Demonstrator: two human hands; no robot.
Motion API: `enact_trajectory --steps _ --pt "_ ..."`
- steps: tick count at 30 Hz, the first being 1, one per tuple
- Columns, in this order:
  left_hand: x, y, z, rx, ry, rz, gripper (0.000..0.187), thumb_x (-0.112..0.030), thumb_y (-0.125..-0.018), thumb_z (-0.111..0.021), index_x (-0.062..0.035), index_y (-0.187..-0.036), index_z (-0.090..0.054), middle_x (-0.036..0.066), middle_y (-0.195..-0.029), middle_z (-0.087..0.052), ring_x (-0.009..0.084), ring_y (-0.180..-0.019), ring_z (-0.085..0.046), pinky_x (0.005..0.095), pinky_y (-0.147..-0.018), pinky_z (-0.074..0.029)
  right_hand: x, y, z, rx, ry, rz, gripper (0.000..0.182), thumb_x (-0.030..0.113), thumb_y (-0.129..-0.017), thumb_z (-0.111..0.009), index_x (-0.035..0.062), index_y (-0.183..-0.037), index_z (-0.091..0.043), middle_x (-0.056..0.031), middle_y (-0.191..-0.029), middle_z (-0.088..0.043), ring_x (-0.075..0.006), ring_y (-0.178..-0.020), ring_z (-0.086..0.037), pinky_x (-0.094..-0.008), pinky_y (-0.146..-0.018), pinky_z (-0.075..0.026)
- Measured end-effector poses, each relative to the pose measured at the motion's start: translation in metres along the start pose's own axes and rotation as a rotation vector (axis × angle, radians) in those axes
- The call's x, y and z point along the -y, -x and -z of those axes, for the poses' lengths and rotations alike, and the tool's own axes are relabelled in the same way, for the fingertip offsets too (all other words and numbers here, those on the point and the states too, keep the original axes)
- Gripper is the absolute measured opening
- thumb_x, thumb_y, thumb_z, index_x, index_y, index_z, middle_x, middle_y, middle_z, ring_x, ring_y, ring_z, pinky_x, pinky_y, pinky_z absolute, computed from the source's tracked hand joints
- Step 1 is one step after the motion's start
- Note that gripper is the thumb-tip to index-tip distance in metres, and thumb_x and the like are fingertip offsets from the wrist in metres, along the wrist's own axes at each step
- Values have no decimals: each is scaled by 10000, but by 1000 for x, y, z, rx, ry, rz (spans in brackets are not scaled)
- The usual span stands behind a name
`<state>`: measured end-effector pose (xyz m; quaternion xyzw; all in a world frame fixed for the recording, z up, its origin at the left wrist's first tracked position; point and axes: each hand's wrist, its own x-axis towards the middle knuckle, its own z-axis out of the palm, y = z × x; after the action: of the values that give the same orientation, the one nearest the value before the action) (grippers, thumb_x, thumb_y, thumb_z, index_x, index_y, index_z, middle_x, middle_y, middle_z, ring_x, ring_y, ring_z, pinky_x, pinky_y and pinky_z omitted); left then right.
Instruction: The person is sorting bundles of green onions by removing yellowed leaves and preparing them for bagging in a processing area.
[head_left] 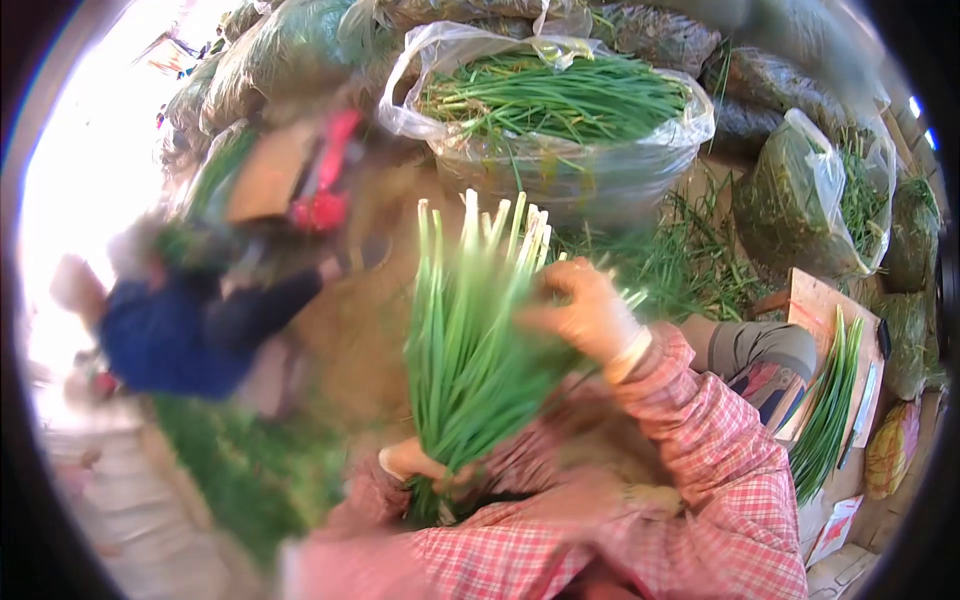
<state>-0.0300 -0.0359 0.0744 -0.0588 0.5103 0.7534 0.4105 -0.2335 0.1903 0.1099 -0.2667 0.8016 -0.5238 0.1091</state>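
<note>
A bunch of long green chives [455, 330] with pale cut-looking ends stands upright in front of my body, pale ends up. My left hand [420, 462] wraps round its lower, leafy end. My right hand [590, 312], in a light glove, is beside the upper right of the bunch with its fingers bent toward it. Motion smears those fingers, and I cannot tell whether stalks are between them. A few pale stalk ends show just right of this hand, and blurred green lies below it.
Ahead stands a large clear plastic bag [570, 165] full of chives, with loose greens [700, 250] beside it. At right, a board [806, 300] bears a chive bundle [835, 400] and a knife [858, 415]. A blurred person [175, 330] sits at left. Stuffed bags [270, 75] line the back.
</note>
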Motion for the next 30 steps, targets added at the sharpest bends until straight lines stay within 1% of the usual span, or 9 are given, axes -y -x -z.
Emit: enact_trajectory --steps 4,8,12,14,16,18,21,24,30 --pt "43 -4 11 86 169 -61 361 -100 -651 -730 45 -936 -561 87 -619 -537 147 -488 -500 236 -421 -381 -23 14 -21 26 -212 -223 230 292 -673 -689 71 -703 -634 -91 -746 -616 -256 -829 -537 -370 -814 -365" --pt "58 -6 14 31 161 43 376 -130 -662 -726 58 -954 -580 139 -763 -606 150 -501 -524 235 -421 -376 -34 17 -16 -294 558 306 101 179 -613 -633 116 -655 -566 -62 -712 -552 -258 -788 -511 -420 -768 -360" --pt "54 -5 13 67 369 68 384 -128 -671 -715 66 -975 -583 160 -846 -615 149 -585 -553 229 -458 -399 -70 -10 51 -510 706 202 128 148 -589 -626 118 -530 -515 -60 -590 -537 -236 -591 -527 -370 -567 -412" --pt "55 -3 18 119 363 103 396 -124 -680 -708 69 -998 -573 163 -857 -613 154 -638 -565 230 -491 -414 -108 -12 102 -691 912 81 41 156 -660 -615 143 -646 -579 -31 -673 -567 -245 -697 -543 -403 -626 -408" --pt "61 -5 21 138 342 74 404 -124 -685 -703 63 -1018 -570 158 -862 -614 161 -656 -567 235 -513 -421 -119 -2 131 -675 1281 -132 197 172 -681 -648 164 -875 -615 -29 -880 -577 -247 -927 -500 -434 -758 -383" --pt "60 -9 20 145 333 75 407 -122 -687 -701 60 -1025 -569 155 -865 -615 163 -664 -568 239 -522 -424 -92 5 115 -716 1105 -19 274 127 -671 -664 138 -943 -635 -40 -838 -586 -257 -872 -528 -421 -751 -400" --pt "55 -16 16 149 319 97 410 -118 -688 -698 55 -1037 -568 150 -869 -616 168 -675 -569 245 -535 -428 -34 18 50 -275 317 256 336 83 -662 -681 83 -995 -635 -71 -781 -595 -267 -780 -560 -371 -730 -428" --pt "49 -16 15 145 306 124 415 -115 -690 -696 50 -1048 -567 145 -874 -617 172 -687 -570 250 -549 -433 -24 27 -3 -80 283 36 354 196 -686 -694 55 -1003 -622 -92 -819 -615 -240 -764 -578 -344 -679 -443" --pt "39 5 18 90 337 211 424 -108 -694 -691 41 -1070 -565 135 -883 -619 180 -711 -572 261 -576 -441 -42 32 -33 172 -315 -480 246 243 -710 -665 18 -801 -628 -102 -668 -583 -217 -631 -570 -306 -582 -435"
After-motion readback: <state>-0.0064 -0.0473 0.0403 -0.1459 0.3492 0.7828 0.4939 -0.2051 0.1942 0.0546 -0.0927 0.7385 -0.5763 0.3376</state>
